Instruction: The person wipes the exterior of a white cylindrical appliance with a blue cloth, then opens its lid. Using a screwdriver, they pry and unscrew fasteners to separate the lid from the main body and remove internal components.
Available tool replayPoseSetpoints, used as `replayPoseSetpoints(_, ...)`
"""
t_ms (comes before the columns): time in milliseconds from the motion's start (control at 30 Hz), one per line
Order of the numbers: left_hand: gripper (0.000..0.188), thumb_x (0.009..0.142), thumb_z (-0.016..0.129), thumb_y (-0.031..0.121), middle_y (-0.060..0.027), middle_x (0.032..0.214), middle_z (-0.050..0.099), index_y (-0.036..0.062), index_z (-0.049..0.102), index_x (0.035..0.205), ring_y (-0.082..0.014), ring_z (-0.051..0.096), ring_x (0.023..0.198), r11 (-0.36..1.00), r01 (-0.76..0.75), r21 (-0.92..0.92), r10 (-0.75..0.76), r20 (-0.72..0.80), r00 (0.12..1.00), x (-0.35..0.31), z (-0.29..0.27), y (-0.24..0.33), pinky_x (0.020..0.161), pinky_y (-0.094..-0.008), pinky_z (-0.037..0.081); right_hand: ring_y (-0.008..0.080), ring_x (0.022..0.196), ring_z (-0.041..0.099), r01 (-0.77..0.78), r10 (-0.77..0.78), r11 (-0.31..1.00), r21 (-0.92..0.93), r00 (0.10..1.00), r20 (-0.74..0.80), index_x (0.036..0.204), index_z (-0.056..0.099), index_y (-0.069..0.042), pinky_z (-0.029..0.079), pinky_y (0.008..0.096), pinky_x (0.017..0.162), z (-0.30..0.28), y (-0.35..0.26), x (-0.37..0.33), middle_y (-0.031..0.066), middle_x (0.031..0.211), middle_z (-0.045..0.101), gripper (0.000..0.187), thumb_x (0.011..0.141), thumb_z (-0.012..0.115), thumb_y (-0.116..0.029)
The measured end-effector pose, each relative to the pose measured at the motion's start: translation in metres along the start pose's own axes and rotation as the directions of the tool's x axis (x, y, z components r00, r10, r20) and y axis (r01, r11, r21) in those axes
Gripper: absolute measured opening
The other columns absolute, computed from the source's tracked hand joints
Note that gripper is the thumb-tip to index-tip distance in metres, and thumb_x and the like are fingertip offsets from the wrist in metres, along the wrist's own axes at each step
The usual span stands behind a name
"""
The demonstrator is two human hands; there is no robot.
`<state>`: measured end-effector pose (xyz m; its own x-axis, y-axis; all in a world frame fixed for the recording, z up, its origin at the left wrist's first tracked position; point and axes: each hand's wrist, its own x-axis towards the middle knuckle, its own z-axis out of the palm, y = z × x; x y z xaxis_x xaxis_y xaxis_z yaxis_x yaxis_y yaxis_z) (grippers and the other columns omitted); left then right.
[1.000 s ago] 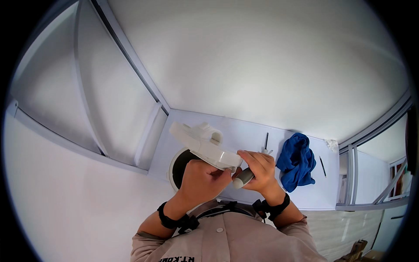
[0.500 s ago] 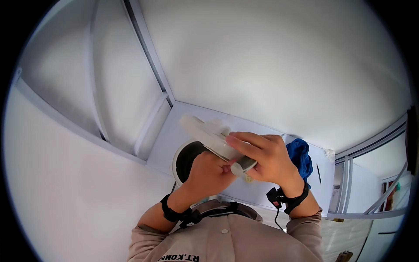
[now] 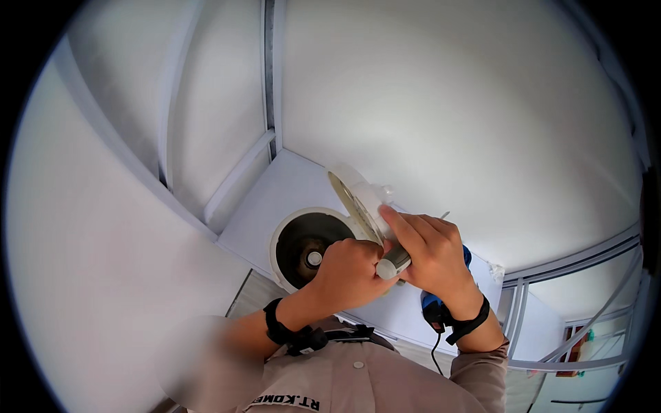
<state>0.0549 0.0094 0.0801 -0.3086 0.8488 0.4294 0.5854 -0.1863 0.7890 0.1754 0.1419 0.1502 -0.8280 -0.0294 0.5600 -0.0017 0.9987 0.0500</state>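
Note:
A white rice cooker (image 3: 277,265) stands on the table with its top uncovered. Down in its dark, stained well a round white centre piece (image 3: 315,259) shows. Tilted up beside the opening is the cooker's white lid (image 3: 358,184), its inner face toward the well. My right hand (image 3: 437,258) is closed round the lid near a grey cylindrical part with a pale end (image 3: 394,266). Closed against that same end, my left hand (image 3: 350,270) crosses the cooker's right rim. What its fingertips pinch is hidden. Whether the lid is joined to the body I cannot tell.
The white table (image 3: 251,199) meets a pale wall at the back and a framed panel on the left. Partly behind my right hand lies blue cloth (image 3: 467,257). A crumpled white scrap (image 3: 496,272) rests at the table's right end.
The lid has swung from lying slanted over the cooker to a steeper tilt, uncovering more of the well. Both hands stay at the lid. The whole view has turned somewhat.

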Motion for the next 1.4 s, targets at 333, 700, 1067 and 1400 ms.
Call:
replayPoseSetpoints(333,0.027,0.083,0.085,0.027,-0.0148,0.072,0.07,0.0041,0.074,0.093,-0.0376,0.068,0.063,0.997,-0.075,0.005,0.075,-0.008,0.997,-0.002,0.008,-0.003,0.057,-0.0447,0.054,0.0287,0.069,0.069,0.018,-0.017,1.0,-0.012,0.999,0.048,0.14,0.065,0.0,0.057,0.0392,0.061,-0.002,-0.001,-0.001,0.0126,0.095,0.074,0.063,0.08,0.078,-0.01)
replayPoseSetpoints(700,0.024,0.079,0.082,0.021,-0.0159,0.071,0.07,0.0022,0.071,0.088,-0.038,0.07,0.065,0.996,-0.084,-0.016,0.084,-0.025,0.996,0.003,0.018,-0.002,0.058,-0.045,0.056,0.0319,0.075,0.072,0.016,-0.015,1.0,0.021,0.999,-0.031,0.138,0.065,0.002,0.059,0.0411,0.065,0.0,0.001,-0.008,0.0166,0.102,0.075,0.063,0.077,0.079,-0.003)
replayPoseSetpoints(1067,0.035,0.086,0.08,0.02,-0.0156,0.105,0.074,0.0034,0.072,0.116,-0.0313,0.071,0.098,0.907,-0.357,0.223,0.413,-0.311,0.856,0.03,-0.089,-0.045,0.085,-0.0406,0.056,0.035,0.084,0.074,-0.014,-0.002,0.991,0.131,0.993,0.118,0.138,0.066,-0.002,0.061,0.0413,0.071,-0.019,0.007,-0.005,0.0171,0.107,0.076,0.065,0.075,0.08,0.004)
replayPoseSetpoints(1400,0.042,0.088,0.084,0.018,-0.0137,0.109,0.073,0.0039,0.073,0.125,-0.0309,0.069,0.098,0.972,-0.218,0.089,0.227,-0.101,0.969,0.056,-0.085,-0.059,0.086,-0.0388,0.055,0.0349,0.093,0.075,-0.073,0.073,0.997,-0.003,0.997,-0.019,0.122,0.072,-0.002,0.061,0.0411,0.079,-0.022,0.019,-0.005,0.0142,0.113,0.078,0.046,0.078,0.084,-0.005)
